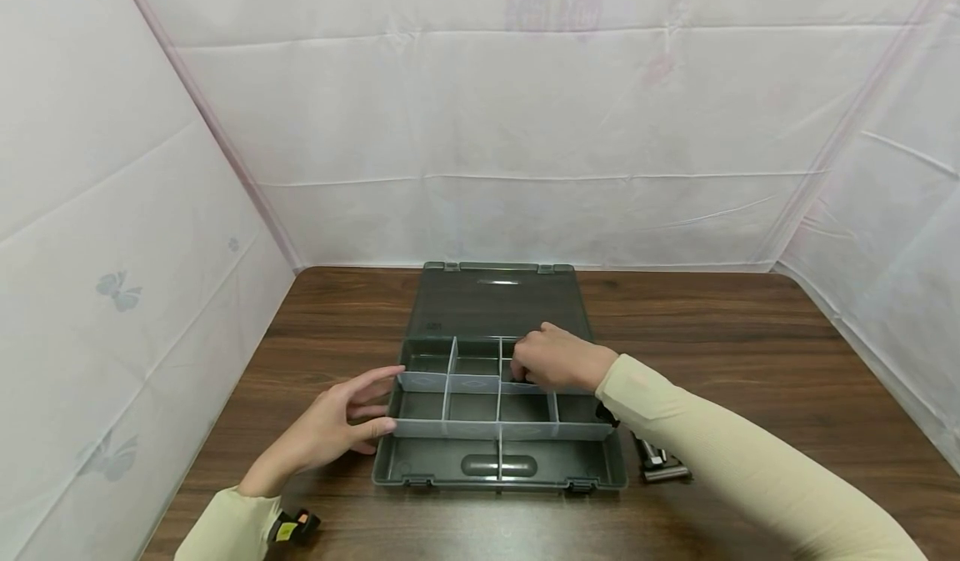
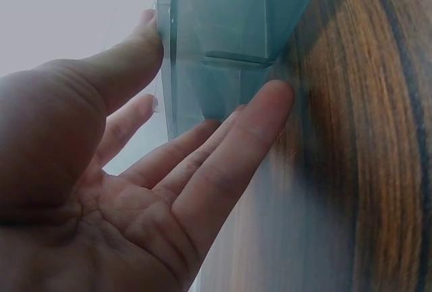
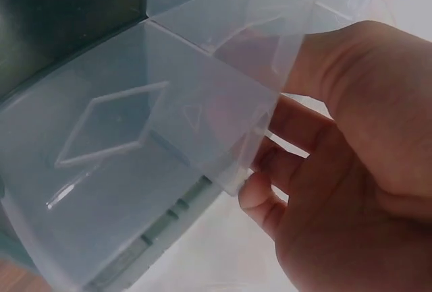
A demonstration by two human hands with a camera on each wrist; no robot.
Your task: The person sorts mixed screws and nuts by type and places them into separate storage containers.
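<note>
An open grey-green organiser box (image 1: 420, 468) lies on the wooden table (image 1: 750, 353), its lid (image 1: 495, 303) flat behind it. A grid of clear plastic dividers (image 1: 472, 384) stands in the tray, splitting it into several compartments. My left hand (image 1: 367, 411) has straight, spread fingers and touches the left end of the dividers and the box wall (image 2: 229, 22). In the left wrist view the left hand (image 2: 202, 137) has its thumb against the wall edge. My right hand (image 1: 528, 368) is over the back middle compartments. There the right hand (image 3: 263, 184) pinches a clear divider (image 3: 135, 143) with curled fingers.
A small metal object (image 1: 660, 461) lies on the table just right of the box, near my right forearm. White cloth walls close in the table on the left, back and right. Bare wood (image 2: 364, 137) lies around the box.
</note>
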